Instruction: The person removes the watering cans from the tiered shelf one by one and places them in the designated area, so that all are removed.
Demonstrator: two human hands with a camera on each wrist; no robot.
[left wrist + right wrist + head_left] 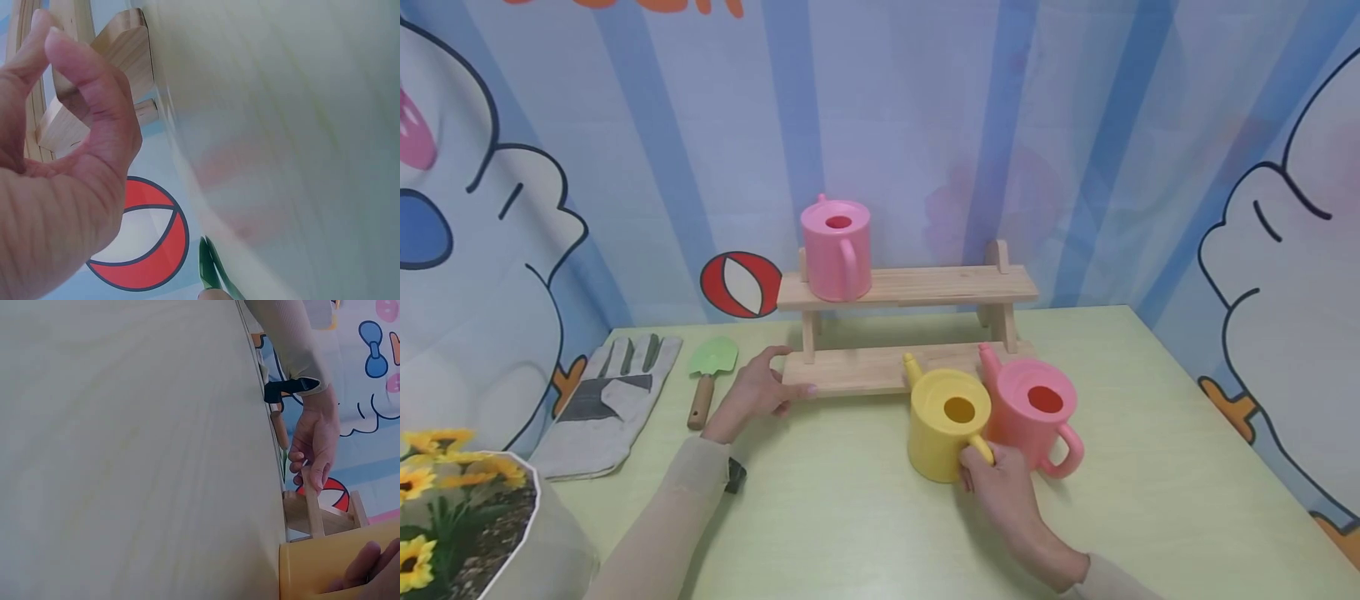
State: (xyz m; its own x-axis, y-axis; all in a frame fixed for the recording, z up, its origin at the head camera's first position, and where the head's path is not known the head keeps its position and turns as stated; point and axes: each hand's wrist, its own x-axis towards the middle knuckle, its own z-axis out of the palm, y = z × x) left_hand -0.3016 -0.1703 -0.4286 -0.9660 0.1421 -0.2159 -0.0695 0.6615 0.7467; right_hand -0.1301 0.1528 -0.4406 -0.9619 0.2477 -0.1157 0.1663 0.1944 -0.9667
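My right hand (1006, 493) grips the handle of a yellow watering can (942, 433), whose spout points toward the two-tier wooden stand (850, 371). In the right wrist view the yellow can (306, 562) is close over the table. Right beside it is a pink watering can (1026, 417), spout toward the lower shelf and handle toward me. At the stand's left end my left hand (756, 387) holds the lower shelf between thumb and fingers; the left wrist view shows this hand (94, 125) curled around the board's end. A second pink watering can (837, 258) sits on the upper shelf's left part.
Left on the table (820, 517) lie a green trowel (703, 392) with a wooden handle and a grey-white work glove (606, 408). A white pot (550, 533) with yellow flowers stands at the near left. Behind the stand hangs a blue striped backdrop (895, 125) with cartoon figures.
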